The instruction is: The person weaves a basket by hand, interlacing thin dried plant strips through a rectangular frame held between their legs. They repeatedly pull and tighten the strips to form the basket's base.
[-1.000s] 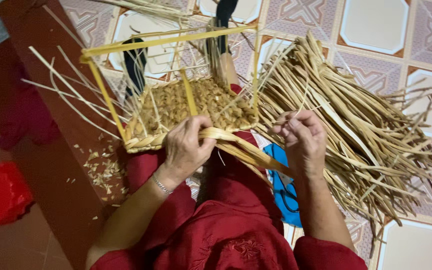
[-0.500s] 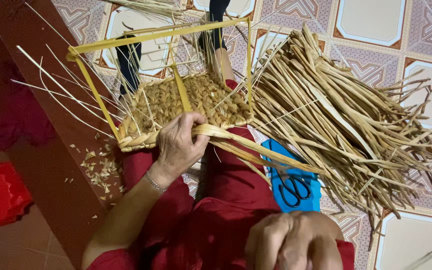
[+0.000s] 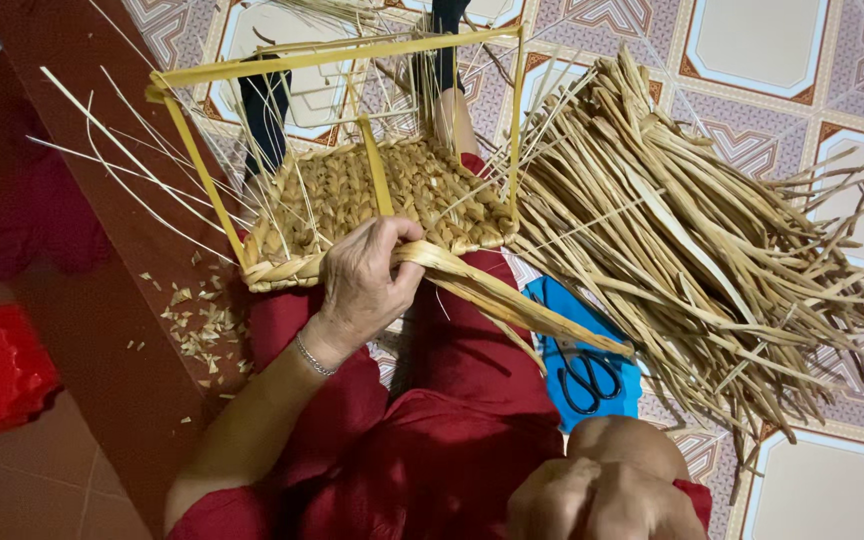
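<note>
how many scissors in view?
1. The scissors lie on a blue sheet on the floor, right of the person's lap, beside the pile of straw strips. More could be hidden under that pile.

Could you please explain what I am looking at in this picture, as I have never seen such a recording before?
The picture comes from a camera worn on a person's head, looking down at their own lap and two bare hands. The left hand grips a bunch of flat tan straw strands at the edge of a half-woven straw basket base, which sits inside a yellow strip frame. The right hand is a closed fist near the bottom edge, apart from the work. On the patterned tiled floor lie a large pile of loose dried straw strips and black-handled scissors on a blue sheet.
</note>
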